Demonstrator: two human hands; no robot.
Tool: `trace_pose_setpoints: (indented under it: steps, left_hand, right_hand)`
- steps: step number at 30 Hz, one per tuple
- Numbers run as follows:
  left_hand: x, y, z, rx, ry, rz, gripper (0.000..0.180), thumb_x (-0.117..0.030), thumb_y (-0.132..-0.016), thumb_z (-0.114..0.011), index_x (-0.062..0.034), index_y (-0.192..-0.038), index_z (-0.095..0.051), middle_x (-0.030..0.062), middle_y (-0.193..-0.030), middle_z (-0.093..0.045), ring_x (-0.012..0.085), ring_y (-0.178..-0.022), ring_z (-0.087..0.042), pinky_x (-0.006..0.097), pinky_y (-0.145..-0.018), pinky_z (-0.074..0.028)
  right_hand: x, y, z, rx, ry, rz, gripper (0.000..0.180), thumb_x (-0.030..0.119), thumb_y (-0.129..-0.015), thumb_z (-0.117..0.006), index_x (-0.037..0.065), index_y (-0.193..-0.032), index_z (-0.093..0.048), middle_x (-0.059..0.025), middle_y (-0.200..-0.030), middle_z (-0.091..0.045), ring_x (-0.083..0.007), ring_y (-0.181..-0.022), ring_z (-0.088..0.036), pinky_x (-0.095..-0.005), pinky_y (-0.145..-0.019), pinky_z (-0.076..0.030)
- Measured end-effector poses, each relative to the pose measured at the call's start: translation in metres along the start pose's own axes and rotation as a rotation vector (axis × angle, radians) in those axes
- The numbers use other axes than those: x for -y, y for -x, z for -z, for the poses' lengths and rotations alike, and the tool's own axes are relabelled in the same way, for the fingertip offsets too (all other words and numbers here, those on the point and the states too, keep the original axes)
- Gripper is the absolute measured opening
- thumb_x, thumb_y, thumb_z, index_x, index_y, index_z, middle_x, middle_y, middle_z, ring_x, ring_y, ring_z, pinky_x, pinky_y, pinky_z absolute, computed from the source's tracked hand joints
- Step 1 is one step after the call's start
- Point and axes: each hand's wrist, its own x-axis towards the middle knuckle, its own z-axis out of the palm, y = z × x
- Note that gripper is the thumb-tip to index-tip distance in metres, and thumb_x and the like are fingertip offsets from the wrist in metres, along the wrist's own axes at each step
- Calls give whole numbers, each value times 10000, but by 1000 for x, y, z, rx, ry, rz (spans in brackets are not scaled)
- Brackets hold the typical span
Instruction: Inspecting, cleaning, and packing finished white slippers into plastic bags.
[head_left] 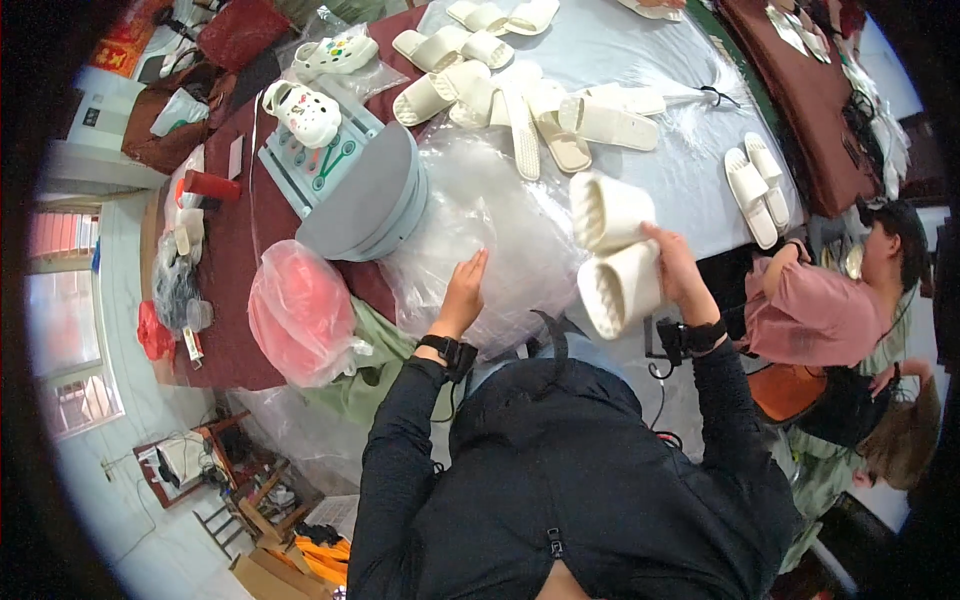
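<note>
My right hand (680,268) grips a pair of cream slippers, an upper slipper (606,212) and a lower slipper (622,292), by their sides above the near edge of the table. My left hand (462,294) has its fingers stretched out and holds nothing I can see. It is over or against a large clear plastic bag (490,215) spread on the table; whether it touches the bag I cannot tell. Just beyond lies a pile of similar cream slippers (540,110), several of them overlapping. To the far right, another pair of slippers (752,190) rests on the pale sheet.
Left of the bag stands a grey-blue stool-like item (365,190) with a white decorated clog (302,113) on it. A red bundle in clear plastic (300,310) sits nearer me. White feathery strands (700,100) lie far right. A person in pink (830,310) sits at the right.
</note>
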Motion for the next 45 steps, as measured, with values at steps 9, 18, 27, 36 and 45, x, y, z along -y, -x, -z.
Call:
trace_pose_setpoints:
  steps: [9,18,27,36,45]
  left_hand:
    - [14,43,21,395,-605,271,697,-161,-665,-565,-115,-1308,-299,215,-1245,-398,398,-1128,-373,483,-926,-294]
    - [75,92,49,182,-663,-134,139,-180,-758,-505,-84,-837,-567,69,-841,-535,246,-743,-529,366,-613,-413]
    - [59,19,78,37,8,-85,113,-137,-803,-495,-41,-819,-553,134,-798,-556,313,-739,-544,390,-635,-444]
    - [13,4,66,54,66,-95,283,-184,-839,-474,-37,-1073,-533,143,-797,-531,324,-718,-536,416,-636,-429]
    - [9,30,47,15,-74,-88,366,-176,-836,-465,-57,-1183,-463,170,-1136,-476,312,-989,-474,393,-798,-393]
  right_hand:
    - [-78,8,-38,158,-188,-605,333,196,-831,-496,-73,-1028,-476,-163,-917,-587,-208,-786,-596,-327,-704,-504]
    - [-75,25,-118,103,-43,-600,254,188,-791,-558,-34,-906,-511,-93,-743,-571,-161,-629,-579,-282,-598,-506]
    - [-64,41,-161,257,-73,-656,173,176,-768,-591,4,-783,-572,-29,-636,-586,-108,-530,-559,-217,-496,-473]
    - [-88,45,-134,173,47,-691,180,156,-780,-565,-10,-847,-548,-66,-696,-594,-126,-572,-578,-250,-518,-490]
    - [-128,19,-112,-157,-182,-437,336,106,-828,-455,-96,-1088,-387,-183,-983,-541,-268,-843,-584,-391,-707,-502]
